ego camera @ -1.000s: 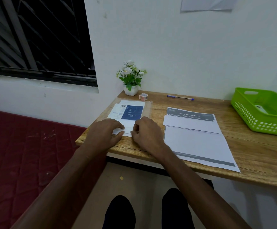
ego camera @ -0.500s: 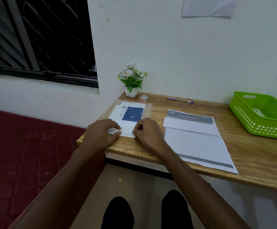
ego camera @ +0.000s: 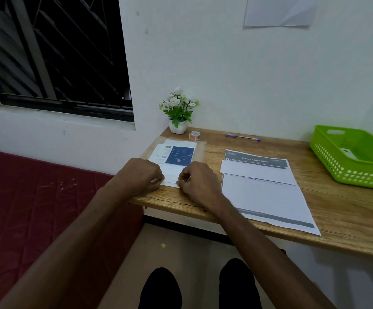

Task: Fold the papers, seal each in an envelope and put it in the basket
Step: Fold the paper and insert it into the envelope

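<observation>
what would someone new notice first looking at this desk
Both hands, left hand and right hand, sit at the near left corner of the wooden desk, pinching the edge of a small white paper. The bright green basket stands out at the far right. Between them lies a large printed sheet with a white envelope on top, and a small flower pot stands by the wall.
</observation>
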`<state>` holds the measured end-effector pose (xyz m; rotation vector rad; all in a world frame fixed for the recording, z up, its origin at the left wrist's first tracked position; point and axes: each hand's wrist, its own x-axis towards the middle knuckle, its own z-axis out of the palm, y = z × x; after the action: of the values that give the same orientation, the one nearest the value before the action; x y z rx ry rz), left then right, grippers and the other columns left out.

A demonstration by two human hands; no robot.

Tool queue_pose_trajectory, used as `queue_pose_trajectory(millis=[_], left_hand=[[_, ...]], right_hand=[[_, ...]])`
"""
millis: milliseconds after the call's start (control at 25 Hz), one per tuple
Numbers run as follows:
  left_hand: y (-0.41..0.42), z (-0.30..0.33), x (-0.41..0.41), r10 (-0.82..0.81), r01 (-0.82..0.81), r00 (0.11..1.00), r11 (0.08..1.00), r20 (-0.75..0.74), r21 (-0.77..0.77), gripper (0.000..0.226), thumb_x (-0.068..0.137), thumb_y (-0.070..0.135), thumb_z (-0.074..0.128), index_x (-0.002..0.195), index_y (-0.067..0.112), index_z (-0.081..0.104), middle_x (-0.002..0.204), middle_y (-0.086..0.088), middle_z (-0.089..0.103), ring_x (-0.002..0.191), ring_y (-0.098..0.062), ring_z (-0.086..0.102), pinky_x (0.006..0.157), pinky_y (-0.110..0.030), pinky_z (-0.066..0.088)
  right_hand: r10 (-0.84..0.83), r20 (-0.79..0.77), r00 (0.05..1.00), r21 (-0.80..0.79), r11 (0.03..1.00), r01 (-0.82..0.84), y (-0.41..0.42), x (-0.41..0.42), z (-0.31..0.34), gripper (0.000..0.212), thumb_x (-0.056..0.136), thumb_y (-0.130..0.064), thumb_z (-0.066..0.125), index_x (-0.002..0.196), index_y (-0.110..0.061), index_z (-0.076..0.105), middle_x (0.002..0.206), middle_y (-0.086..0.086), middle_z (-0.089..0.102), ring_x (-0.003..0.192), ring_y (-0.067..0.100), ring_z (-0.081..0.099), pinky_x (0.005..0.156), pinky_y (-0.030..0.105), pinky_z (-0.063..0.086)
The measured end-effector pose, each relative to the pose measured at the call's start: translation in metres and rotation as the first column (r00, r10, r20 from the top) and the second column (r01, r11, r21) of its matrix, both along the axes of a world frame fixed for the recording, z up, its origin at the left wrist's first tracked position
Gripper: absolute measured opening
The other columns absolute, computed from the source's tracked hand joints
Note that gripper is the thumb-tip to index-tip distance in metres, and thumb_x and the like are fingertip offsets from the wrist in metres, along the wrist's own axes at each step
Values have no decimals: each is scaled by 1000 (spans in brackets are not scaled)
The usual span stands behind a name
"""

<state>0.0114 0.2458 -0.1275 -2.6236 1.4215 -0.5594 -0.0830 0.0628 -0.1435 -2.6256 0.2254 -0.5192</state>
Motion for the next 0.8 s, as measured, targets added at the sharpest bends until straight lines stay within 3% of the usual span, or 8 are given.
queue_pose_trajectory(millis=[200,320,640,800], left_hand=[[0,0,0,2,-3,999,1000,45,21,29,96,43,51,107,33,76,109,11,73,93,-11,67,67,-29,49],[3,-2,-3,-13,15,999,998,35,-54,26,94,41,55,104,31,77,105,9,74,89,-14,68,66,-29,50],[6,-9,-17,-52,70,996,953,66,-293,10,86,28,71,89,19,70,83,1,73,68,-20,66,57,-25,33],[9,-11,-23,-95,118,993,905,76,-409,9,82,27,68,86,19,67,78,4,71,64,-19,64,52,-26,39]], right_hand=[[93,53,994,-298,952,-73,6,-6,0,24,95,-31,67,110,-17,79,105,3,70,93,19,64,80,36,58],[164,65,984,-446,887,-118,8,-8,-1,28,95,-29,67,117,-14,74,111,6,69,100,23,65,80,39,58],[180,100,979,-339,931,-136,8,-11,2,25,94,-33,66,117,-26,73,114,0,67,105,19,61,76,34,53],[146,179,973,-401,914,-64,9,-12,2,26,90,-29,72,115,-19,73,117,5,66,108,23,61,73,36,53]])
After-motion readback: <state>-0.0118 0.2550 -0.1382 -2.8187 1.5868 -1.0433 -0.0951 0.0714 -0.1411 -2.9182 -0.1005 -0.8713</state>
